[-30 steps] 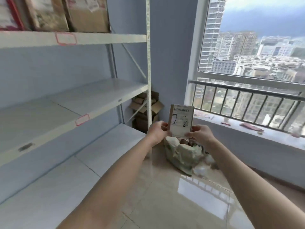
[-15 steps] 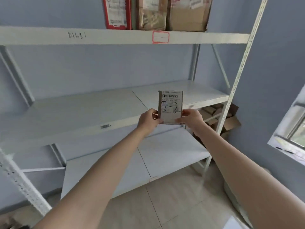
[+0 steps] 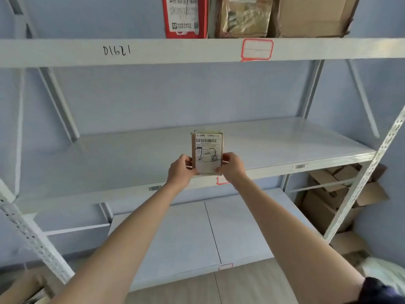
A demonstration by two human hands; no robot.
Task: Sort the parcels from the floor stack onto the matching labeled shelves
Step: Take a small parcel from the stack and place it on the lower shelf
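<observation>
A small brown parcel (image 3: 207, 148) with a white label marked "2-2" stands upright over the front edge of the middle shelf (image 3: 285, 145). My left hand (image 3: 180, 170) grips its lower left side and my right hand (image 3: 232, 166) grips its lower right side. A red-bordered shelf label (image 3: 221, 180) shows partly below the parcel, between my hands. The top shelf (image 3: 153, 51) carries a red-bordered label (image 3: 257, 50) and holds a red-and-white parcel (image 3: 186, 16), a taped brown parcel (image 3: 242, 17) and a cardboard box (image 3: 311, 16).
The bottom shelf (image 3: 186, 238) lies below, with a small red label (image 3: 225, 266) on its front edge. Flattened cardboard boxes (image 3: 328, 194) pile up behind the right upright post (image 3: 370, 172). Another perforated post (image 3: 32, 238) slants at the left. Tiled floor runs under my arms.
My view swung from the window and floor pile to face the shelves squarely. Both hands carried the parcel forward to the middle shelf's front edge.
</observation>
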